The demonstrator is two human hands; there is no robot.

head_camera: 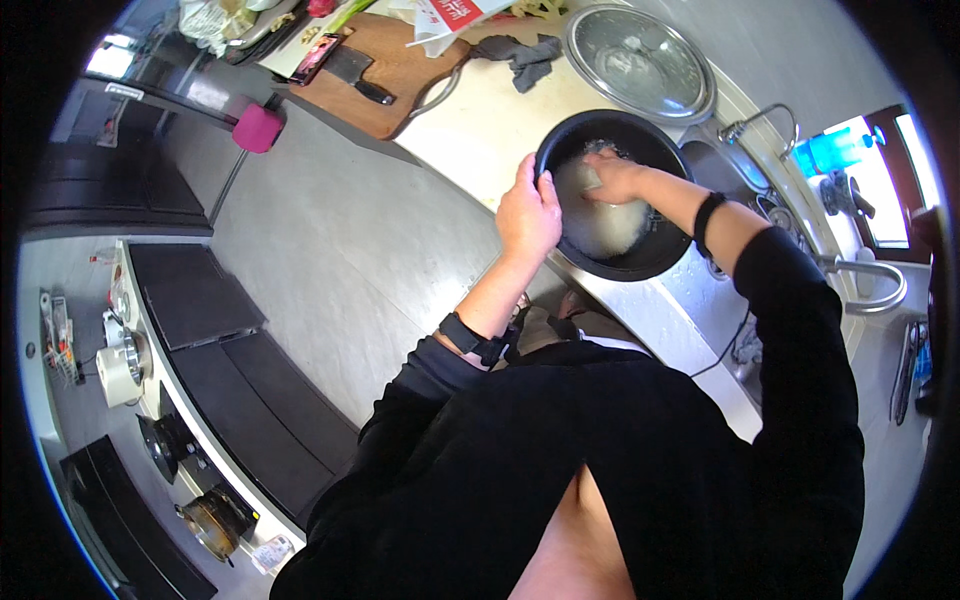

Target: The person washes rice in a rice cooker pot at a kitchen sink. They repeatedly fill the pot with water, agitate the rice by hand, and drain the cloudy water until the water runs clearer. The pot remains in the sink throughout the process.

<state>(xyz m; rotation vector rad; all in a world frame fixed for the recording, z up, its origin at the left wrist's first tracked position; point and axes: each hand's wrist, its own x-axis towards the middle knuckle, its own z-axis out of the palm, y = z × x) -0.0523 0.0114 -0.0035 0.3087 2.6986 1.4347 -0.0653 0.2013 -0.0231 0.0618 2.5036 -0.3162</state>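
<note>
A round black inner pot [660, 142] rests at the counter's edge beside the sink. White grains that look like rice [616, 234] lie inside it in cloudy water. My left hand [529, 214] grips the pot's left rim, thumb and fingers on the wall. Reaching in from the right, my right hand [616, 178] has its fingers down among the grains and water. The thumb stands apart from the other fingers, but the murky water partly hides the fingertips, so whether they hold grains does not show.
Behind the pot stands a large steel bowl [637, 64] near a faucet [761, 127]. A dark grey cloth [521, 58] lies on the counter. The wooden cutting board [405, 56] carries a cleaver [356, 71] and a phone [316, 58]. The sink [720, 169] is at right.
</note>
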